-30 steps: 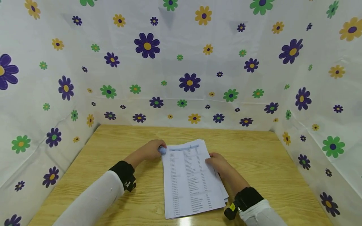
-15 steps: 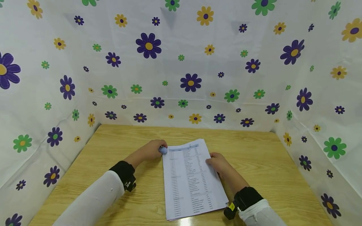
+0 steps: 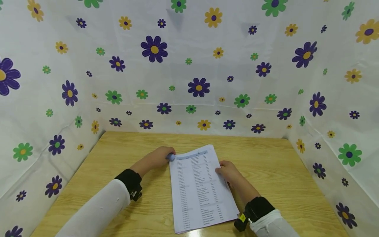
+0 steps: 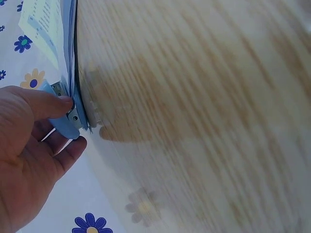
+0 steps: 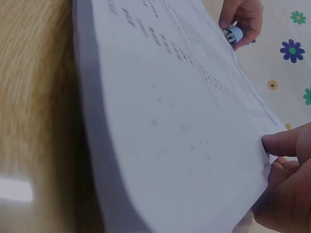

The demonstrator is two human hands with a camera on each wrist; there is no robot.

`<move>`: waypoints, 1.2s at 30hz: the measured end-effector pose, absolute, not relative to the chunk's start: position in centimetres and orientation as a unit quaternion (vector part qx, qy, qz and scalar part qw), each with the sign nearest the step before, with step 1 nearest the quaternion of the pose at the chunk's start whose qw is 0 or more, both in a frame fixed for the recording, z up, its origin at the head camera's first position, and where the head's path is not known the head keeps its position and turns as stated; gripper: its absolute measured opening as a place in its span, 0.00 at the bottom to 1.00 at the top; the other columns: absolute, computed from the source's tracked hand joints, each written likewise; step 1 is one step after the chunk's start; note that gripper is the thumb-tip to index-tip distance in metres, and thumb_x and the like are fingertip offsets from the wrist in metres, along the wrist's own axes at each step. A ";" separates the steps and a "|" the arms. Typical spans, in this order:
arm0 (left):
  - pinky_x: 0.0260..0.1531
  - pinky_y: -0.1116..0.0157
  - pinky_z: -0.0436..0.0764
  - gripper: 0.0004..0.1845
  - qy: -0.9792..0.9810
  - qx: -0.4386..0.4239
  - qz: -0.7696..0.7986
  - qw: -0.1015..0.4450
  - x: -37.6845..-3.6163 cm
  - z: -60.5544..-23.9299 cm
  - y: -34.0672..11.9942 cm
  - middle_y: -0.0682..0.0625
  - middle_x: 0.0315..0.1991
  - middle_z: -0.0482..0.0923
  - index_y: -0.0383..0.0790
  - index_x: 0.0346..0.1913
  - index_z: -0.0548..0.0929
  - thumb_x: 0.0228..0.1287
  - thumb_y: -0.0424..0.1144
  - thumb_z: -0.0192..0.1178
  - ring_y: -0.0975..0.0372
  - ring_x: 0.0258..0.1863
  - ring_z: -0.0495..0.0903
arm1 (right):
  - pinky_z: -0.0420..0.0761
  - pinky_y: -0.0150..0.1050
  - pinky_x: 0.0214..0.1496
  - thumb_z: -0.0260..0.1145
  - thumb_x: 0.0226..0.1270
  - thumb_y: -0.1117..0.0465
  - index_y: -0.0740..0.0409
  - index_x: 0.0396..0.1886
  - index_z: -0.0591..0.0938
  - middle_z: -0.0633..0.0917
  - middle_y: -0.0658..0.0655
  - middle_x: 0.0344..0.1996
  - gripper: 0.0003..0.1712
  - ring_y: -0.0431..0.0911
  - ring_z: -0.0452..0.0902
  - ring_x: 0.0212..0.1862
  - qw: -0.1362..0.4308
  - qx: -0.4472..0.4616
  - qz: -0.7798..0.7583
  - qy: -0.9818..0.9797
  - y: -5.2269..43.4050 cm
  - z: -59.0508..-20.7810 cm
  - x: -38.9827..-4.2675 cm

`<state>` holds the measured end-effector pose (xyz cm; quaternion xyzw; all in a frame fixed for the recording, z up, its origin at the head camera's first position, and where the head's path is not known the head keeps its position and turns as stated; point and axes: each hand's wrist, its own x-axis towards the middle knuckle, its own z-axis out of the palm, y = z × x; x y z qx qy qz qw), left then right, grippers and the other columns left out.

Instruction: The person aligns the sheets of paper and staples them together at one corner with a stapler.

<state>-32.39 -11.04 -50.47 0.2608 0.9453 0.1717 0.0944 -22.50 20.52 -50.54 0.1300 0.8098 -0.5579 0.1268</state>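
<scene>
Wooden table [image 3: 124, 154]: left hand [image 3: 158, 157] pinches a blue binder clip [image 3: 170, 157] at the paper stack's [image 3: 198, 187] 11 o'clock corner, right hand [image 3: 229, 171] grips its 3 o'clock edge; clip looks seated, handles not released.

One paper stack [image 3: 198, 187], one blue clip [image 3: 170, 157], one wooden table [image 3: 281, 171], two hands.
</scene>
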 end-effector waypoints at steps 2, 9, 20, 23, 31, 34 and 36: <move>0.67 0.51 0.75 0.17 0.945 0.269 0.164 0.087 -32.5 -50.6 -11.1 0.45 0.57 0.82 0.39 0.58 0.80 0.70 0.25 0.57 0.51 0.63 0.78 | 0.77 0.40 0.43 0.61 0.75 0.65 0.65 0.55 0.80 0.84 0.61 0.47 0.14 0.51 0.80 0.45 0.125 0.130 -0.558 0.810 20.5 -50.6 -22.5; 0.69 0.49 0.71 0.27 0.941 0.279 0.169 0.090 -32.4 -50.4 -11.4 0.43 0.66 0.76 0.40 0.67 0.76 0.64 0.27 0.57 0.47 0.70 0.71 | 0.77 0.41 0.45 0.60 0.75 0.65 0.66 0.55 0.80 0.84 0.61 0.47 0.14 0.52 0.80 0.46 0.122 0.129 -0.562 0.808 20.5 -50.6 -22.4; 0.75 0.47 0.62 0.24 0.925 0.297 0.194 0.133 -32.3 -50.0 -10.9 0.38 0.72 0.69 0.33 0.70 0.72 0.73 0.32 0.51 0.46 0.75 0.64 | 0.77 0.43 0.44 0.61 0.72 0.66 0.67 0.53 0.81 0.84 0.62 0.46 0.14 0.53 0.79 0.46 0.112 0.135 -0.553 0.815 19.7 -49.8 -21.6; 0.75 0.47 0.62 0.24 0.925 0.295 0.191 0.146 -32.0 -50.2 -10.9 0.37 0.73 0.67 0.33 0.71 0.71 0.75 0.31 0.49 0.46 0.76 0.63 | 0.77 0.43 0.45 0.62 0.70 0.67 0.68 0.51 0.81 0.83 0.63 0.46 0.13 0.53 0.79 0.46 0.097 0.140 -0.542 0.823 19.3 -49.7 -21.4; 0.77 0.44 0.55 0.32 0.932 0.302 0.155 0.130 -31.7 -50.4 -10.7 0.41 0.80 0.58 0.39 0.78 0.62 0.74 0.39 0.53 0.44 0.80 0.54 | 0.80 0.41 0.39 0.63 0.67 0.64 0.68 0.48 0.82 0.84 0.61 0.43 0.14 0.51 0.80 0.42 0.071 0.129 -0.470 0.870 18.7 -49.1 -20.8; 0.76 0.36 0.48 0.39 0.935 0.307 0.140 0.112 -32.0 -50.3 -10.6 0.43 0.83 0.45 0.45 0.82 0.54 0.77 0.54 0.53 0.42 0.81 0.45 | 0.80 0.41 0.39 0.63 0.70 0.60 0.68 0.52 0.81 0.84 0.61 0.43 0.17 0.51 0.81 0.42 0.080 0.126 -0.465 0.873 18.6 -49.1 -20.6; 0.75 0.33 0.43 0.44 0.935 0.318 0.128 0.092 -32.4 -50.2 -10.5 0.44 0.84 0.37 0.49 0.84 0.47 0.75 0.64 0.50 0.42 0.82 0.39 | 0.80 0.41 0.40 0.62 0.73 0.57 0.69 0.54 0.81 0.84 0.61 0.44 0.20 0.50 0.81 0.42 0.084 0.126 -0.466 0.872 18.6 -49.1 -20.5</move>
